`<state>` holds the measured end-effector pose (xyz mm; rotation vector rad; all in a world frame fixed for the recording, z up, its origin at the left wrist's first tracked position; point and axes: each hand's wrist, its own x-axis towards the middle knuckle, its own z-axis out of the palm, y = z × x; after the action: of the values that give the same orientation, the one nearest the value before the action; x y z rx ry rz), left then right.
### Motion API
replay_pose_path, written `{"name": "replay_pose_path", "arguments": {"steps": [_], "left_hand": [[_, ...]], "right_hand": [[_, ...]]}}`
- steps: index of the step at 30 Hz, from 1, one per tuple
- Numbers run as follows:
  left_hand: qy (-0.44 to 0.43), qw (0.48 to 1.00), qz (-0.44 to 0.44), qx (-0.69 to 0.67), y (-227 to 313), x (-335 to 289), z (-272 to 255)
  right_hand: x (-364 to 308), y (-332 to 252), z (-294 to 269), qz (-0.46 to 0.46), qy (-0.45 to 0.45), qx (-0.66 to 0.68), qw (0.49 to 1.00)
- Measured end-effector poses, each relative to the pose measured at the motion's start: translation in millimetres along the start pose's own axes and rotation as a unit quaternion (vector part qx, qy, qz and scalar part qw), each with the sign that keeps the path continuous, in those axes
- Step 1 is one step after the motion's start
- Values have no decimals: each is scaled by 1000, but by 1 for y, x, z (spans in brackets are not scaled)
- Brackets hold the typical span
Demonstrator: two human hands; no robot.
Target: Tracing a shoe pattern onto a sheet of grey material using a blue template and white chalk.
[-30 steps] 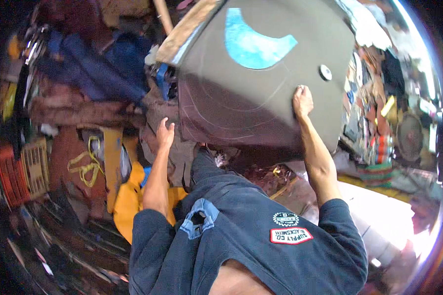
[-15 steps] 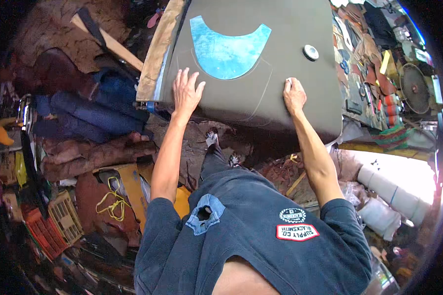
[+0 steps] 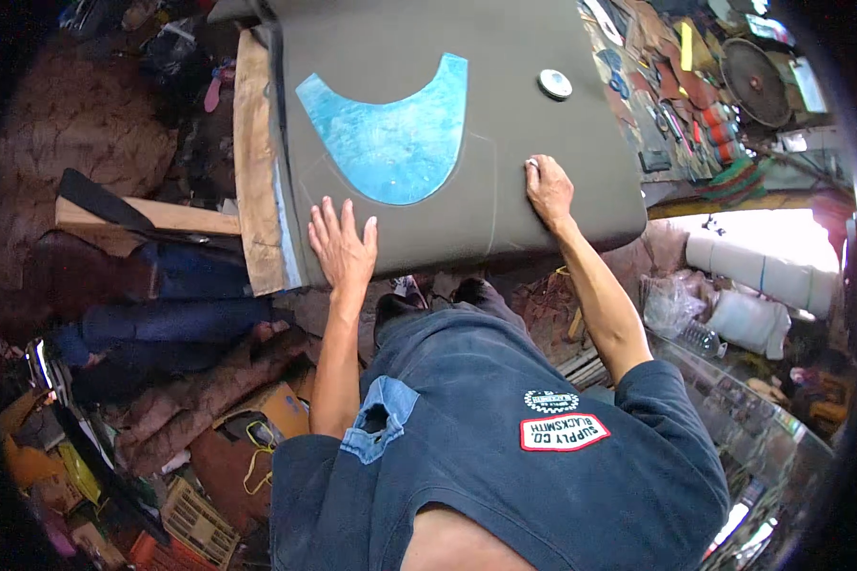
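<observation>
A turquoise, U-shaped flat piece (image 3: pixel 390 143) lies on a dark grey-brown sheet (image 3: pixel 428 29) that covers the work table. Thin pale lines are drawn on the sheet around and below this piece. My left hand (image 3: pixel 343 246) rests flat near the table's front left corner, fingers spread, just below the turquoise piece and holding nothing. To the right of the drawn lines, my right hand (image 3: pixel 550 193) is closed in a pinch on the sheet. A small white piece shows at its fingertips; its kind is too small to tell.
A round, white-topped tin (image 3: pixel 554 84) sits on the sheet beyond my right hand. Wooden planking (image 3: pixel 255 162) edges the table's left side. Tools, scraps and orange spools (image 3: pixel 719 133) crowd a bench at right. White rolls (image 3: pixel 757 271) and dark folded cloth (image 3: pixel 171 319) lie lower down.
My view has turned, and the table sits lower and more to the left in it. My body is closer to the table's edge. Both hands remain on the sheet in similar poses.
</observation>
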<state>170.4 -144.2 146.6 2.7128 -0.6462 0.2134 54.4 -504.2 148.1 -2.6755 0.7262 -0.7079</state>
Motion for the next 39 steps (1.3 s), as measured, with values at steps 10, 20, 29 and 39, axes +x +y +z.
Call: {"name": "replay_pose_path", "arguments": {"steps": [10,20,29,39], "left_hand": [[-14,999,27,-43,-17,32,-4],[-12,999,-44,19,-44,100,15],[2,998,-64,10,-37,128,19],[-27,995,-95,2,-33,128,22]], "right_hand": [[5,-9,-2,-1,-20,-40,999],[12,-20,-12,51,-98,-7,994],[80,-60,10,36,-136,177,974],[79,-71,65,-15,-108,95,989]]}}
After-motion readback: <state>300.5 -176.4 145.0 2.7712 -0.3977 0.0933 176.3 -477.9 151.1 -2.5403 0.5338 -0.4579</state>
